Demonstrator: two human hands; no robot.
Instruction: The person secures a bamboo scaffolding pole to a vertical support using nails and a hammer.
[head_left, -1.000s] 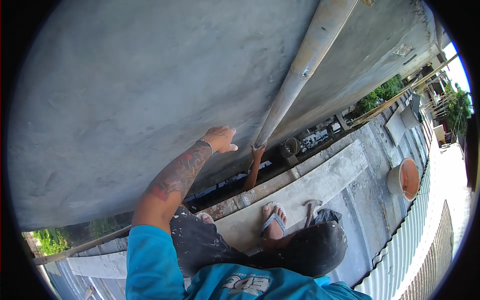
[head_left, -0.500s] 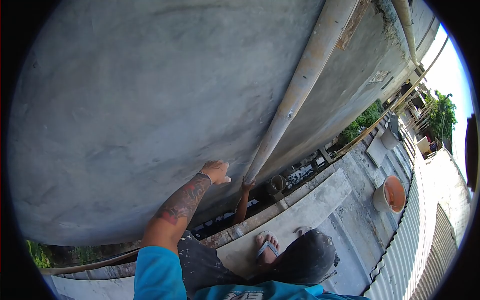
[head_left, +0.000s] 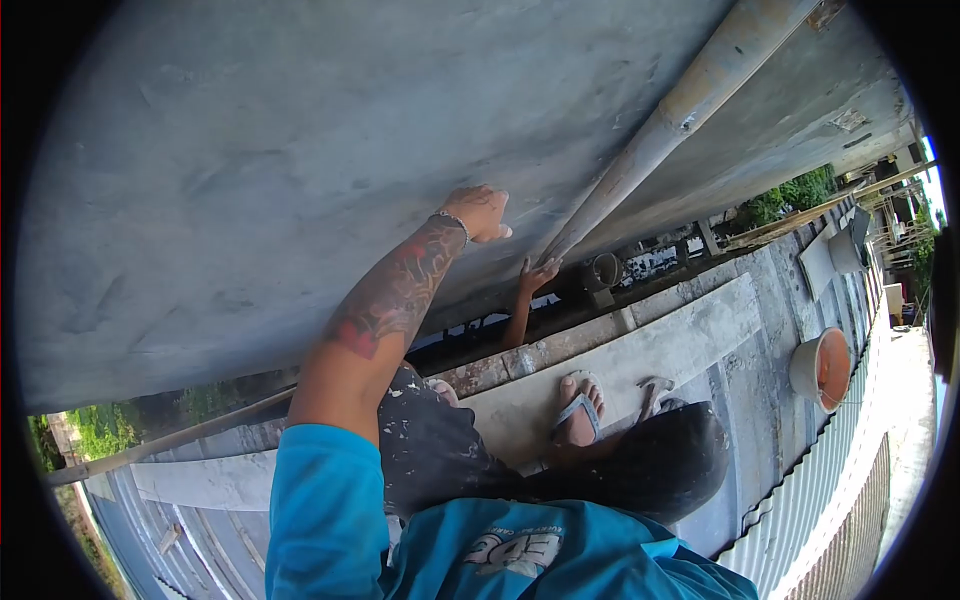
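Observation:
My left hand (head_left: 477, 212) is at the grey plastered wall (head_left: 300, 190), back of the hand towards me. Its fingers are curled and the thumb sticks out to the right. Whatever the fingers hold, if anything, is hidden. To its right, a long pale pipe (head_left: 650, 150) slants down along the wall. Another person's hand (head_left: 540, 272) reaches up from the gap below, at the pipe's lower end. My right hand is out of view. Near my sandalled foot (head_left: 578, 412) lies what looks like a hammer head (head_left: 655, 392), partly hidden by my leg.
A concrete ledge (head_left: 690, 335) runs along the gap beside the wall. A bucket (head_left: 602, 271) sits in the gap, and an orange-lined bucket (head_left: 822, 370) stands on the roof at right. Corrugated sheeting (head_left: 800, 505) edges the roof. Another grey bucket (head_left: 848, 250) is farther off.
My view has tilted and shifted, so the wall, pipe and buckets sit differently. My left hand stays curled by the wall. The other person's fingers have loosened from around the pipe's end.

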